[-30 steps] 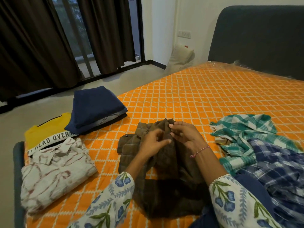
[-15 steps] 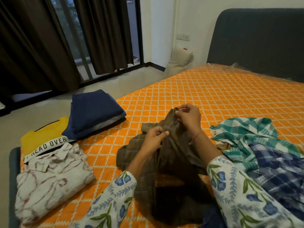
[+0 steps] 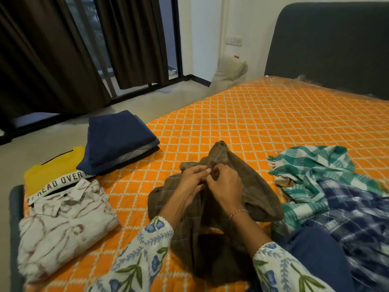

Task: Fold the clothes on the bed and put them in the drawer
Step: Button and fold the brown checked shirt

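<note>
A brown checked shirt (image 3: 252,194) lies crumpled on the orange bed cover (image 3: 252,123) in front of me. My left hand (image 3: 192,179) and my right hand (image 3: 224,186) meet at its middle, both pinching the fabric near the collar. To the right lie an unfolded teal checked cloth (image 3: 311,165) and a blue checked garment (image 3: 357,218). At the left sit folded clothes: a navy stack (image 3: 117,138), a yellow T-shirt (image 3: 52,171) and a white patterned shirt (image 3: 63,224).
The dark headboard (image 3: 328,43) stands at the back right. Dark curtains (image 3: 52,49) hang over a glass door at the back left. A pale bag (image 3: 229,72) leans against the wall beside the bed. Grey floor runs along the bed's left side.
My right hand has dropped from the raised collar and come back beside my left hand. The shirt's upper part has sunk toward the bed.
</note>
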A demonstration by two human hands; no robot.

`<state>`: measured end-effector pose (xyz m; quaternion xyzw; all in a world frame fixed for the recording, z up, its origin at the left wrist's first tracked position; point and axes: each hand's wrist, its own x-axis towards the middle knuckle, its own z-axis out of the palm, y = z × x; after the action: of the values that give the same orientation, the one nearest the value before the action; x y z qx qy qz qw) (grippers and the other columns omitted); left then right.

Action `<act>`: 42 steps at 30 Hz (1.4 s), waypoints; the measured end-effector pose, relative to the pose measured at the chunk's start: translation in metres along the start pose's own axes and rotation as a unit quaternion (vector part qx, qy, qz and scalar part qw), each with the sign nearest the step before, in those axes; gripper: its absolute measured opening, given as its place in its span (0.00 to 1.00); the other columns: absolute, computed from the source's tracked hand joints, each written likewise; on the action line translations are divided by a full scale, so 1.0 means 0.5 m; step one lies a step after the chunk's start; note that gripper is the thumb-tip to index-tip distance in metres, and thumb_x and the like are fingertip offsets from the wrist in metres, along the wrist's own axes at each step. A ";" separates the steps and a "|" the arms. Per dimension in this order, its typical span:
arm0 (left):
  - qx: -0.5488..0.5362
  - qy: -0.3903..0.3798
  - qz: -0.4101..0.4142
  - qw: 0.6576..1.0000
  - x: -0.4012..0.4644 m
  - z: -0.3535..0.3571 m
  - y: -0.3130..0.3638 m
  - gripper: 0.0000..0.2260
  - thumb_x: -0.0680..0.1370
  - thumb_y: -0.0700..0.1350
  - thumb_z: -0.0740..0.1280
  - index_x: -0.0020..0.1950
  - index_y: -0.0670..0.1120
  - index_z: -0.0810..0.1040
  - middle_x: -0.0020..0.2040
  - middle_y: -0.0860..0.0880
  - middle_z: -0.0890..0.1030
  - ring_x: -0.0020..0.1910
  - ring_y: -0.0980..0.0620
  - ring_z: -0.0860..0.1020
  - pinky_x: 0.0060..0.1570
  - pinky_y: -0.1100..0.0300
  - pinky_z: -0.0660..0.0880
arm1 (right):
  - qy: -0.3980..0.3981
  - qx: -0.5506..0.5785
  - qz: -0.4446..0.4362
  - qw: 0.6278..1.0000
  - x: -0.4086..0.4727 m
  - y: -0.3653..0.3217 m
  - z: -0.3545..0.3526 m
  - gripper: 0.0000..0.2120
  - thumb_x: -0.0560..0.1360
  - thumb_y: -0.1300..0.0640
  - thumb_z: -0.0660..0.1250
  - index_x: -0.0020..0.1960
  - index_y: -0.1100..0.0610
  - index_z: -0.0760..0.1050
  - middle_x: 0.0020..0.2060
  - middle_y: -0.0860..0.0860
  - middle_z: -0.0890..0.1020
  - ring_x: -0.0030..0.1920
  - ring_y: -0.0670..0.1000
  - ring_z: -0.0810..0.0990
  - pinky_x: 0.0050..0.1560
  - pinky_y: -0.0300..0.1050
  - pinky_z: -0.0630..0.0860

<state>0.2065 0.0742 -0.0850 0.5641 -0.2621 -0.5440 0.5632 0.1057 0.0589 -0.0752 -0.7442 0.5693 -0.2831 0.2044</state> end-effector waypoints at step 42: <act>0.061 0.151 0.040 0.986 0.036 -0.064 0.035 0.07 0.82 0.40 0.57 0.49 0.42 0.74 0.44 0.43 0.77 0.40 0.47 0.76 0.39 0.56 0.74 | -0.195 0.625 0.224 0.722 0.014 0.038 -0.018 0.15 0.78 0.66 0.61 0.35 0.56 0.74 0.31 0.50 0.82 0.34 0.47 0.82 0.35 0.40 0.77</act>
<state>0.2460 0.0648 -0.0819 0.6617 -0.2293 -0.4126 0.5826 0.0873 0.0474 -0.0792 -0.3369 0.3613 -0.3693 0.7871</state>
